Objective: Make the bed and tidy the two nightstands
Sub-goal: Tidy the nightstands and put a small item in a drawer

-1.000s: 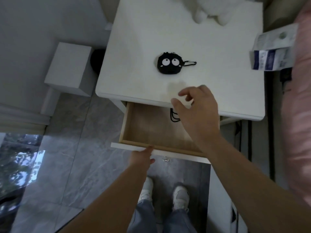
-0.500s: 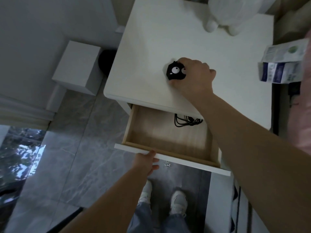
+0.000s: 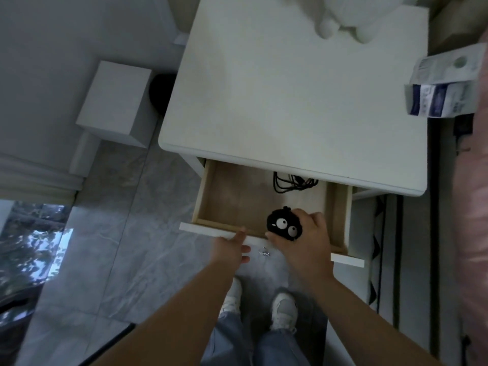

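Note:
A white nightstand (image 3: 290, 101) stands in front of me with its wooden drawer (image 3: 232, 199) pulled out. My right hand (image 3: 303, 239) grips a small black plush toy with white eyes (image 3: 284, 225) over the drawer's front right part. My left hand (image 3: 229, 247) holds the drawer's white front panel from below, thumb on its top edge. A coiled black cable (image 3: 293, 182) lies at the back of the drawer, partly under the tabletop.
A white plush figure (image 3: 343, 17) sits at the nightstand's back edge. A blue and white box (image 3: 443, 88) leans at its right edge beside pink bedding (image 3: 472, 207). A white box (image 3: 116, 99) stands on the floor at left. A small metal bit (image 3: 264, 252) lies below the drawer.
My right hand took the black toy off the nightstand top and carried it down over the open drawer. My left hand stayed on the drawer front.

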